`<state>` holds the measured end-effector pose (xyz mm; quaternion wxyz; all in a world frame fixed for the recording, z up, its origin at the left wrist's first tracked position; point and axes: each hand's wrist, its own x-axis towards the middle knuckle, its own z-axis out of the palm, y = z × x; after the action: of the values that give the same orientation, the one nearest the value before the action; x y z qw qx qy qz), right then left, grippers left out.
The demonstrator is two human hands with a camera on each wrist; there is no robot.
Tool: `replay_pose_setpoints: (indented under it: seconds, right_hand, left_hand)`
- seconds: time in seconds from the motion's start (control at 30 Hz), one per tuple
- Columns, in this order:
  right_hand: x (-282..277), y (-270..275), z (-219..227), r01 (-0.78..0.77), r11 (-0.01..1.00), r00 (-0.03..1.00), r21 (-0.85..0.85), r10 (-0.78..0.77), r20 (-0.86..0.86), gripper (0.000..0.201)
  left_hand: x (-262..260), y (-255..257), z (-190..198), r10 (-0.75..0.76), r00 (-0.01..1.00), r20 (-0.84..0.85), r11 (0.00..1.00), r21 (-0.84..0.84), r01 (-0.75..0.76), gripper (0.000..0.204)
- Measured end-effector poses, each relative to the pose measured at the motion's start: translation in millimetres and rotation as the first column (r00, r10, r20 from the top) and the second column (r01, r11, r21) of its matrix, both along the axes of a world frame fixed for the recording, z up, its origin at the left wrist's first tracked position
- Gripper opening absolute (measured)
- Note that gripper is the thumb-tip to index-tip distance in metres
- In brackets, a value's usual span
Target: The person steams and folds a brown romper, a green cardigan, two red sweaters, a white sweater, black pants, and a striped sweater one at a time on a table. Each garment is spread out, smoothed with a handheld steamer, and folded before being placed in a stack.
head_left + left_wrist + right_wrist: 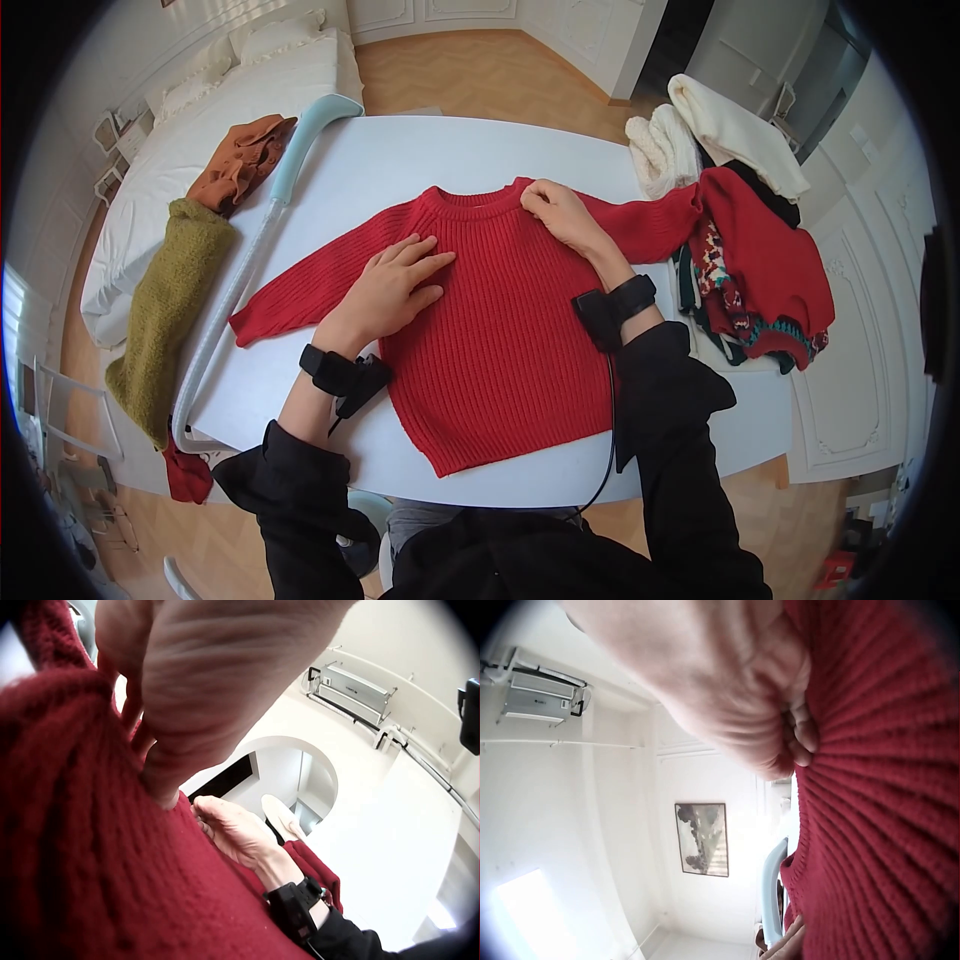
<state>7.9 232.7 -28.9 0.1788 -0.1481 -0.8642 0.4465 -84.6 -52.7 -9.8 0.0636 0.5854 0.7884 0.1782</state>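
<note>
A red ribbed knit sweater (pixel 500 350) lies spread on the white table, its neckline at the far side. My left hand (pixel 392 290) rests on its left chest area with the fingers spread and fairly straight. At the shoulder right of the collar, my right hand (pixel 562 215) pinches the knit between curled fingers and thumb. The right wrist view shows ribs of the sweater (pixel 877 787) fanning out from those fingertips. One sleeve stretches out to the left; the other runs right, its end reaching the clothes pile.
Folded knitwear, including a patterned red sweater (pixel 765 270) and a cream garment (pixel 740 135), is piled at the right. Along the left lie a pale blue and white curved stand (pixel 300 150), an olive knit (pixel 175 300) and a rust-coloured garment (pixel 240 165). A bed (pixel 300 80) stands beyond.
</note>
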Motion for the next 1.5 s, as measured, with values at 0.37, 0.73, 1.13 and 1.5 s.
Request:
replay_pose_setpoints:
  seconds: [0.37, 0.73, 1.13, 1.5]
  right_hand:
    - [8, -6, 30, 0.008, 0.913, 0.990, -0.409, -0.065, -0.125, 0.024]
    - [129, -73, 118, -0.417, 0.870, 0.853, -0.263, 0.475, 0.216, 0.014]
    - [310, -106, 128, -0.249, 0.956, 0.456, -0.158, 0.260, 0.851, 0.016]
    - [219, -116, 107, -0.435, 0.899, 0.785, 0.043, 0.356, 0.507, 0.025]
  left_hand:
    - [-1, -1, 0, 0.005, 1.000, -0.004, 1.000, -0.009, -0.005, 0.046]
    - [-4, -1, -2, -0.016, 1.000, -0.003, 1.000, 0.015, 0.016, 0.046]
    - [-5, 1, -2, -0.015, 1.000, 0.015, 1.000, 0.002, 0.015, 0.046]
    - [10, -3, 1, 0.022, 1.000, 0.014, 0.992, -0.124, -0.021, 0.082]
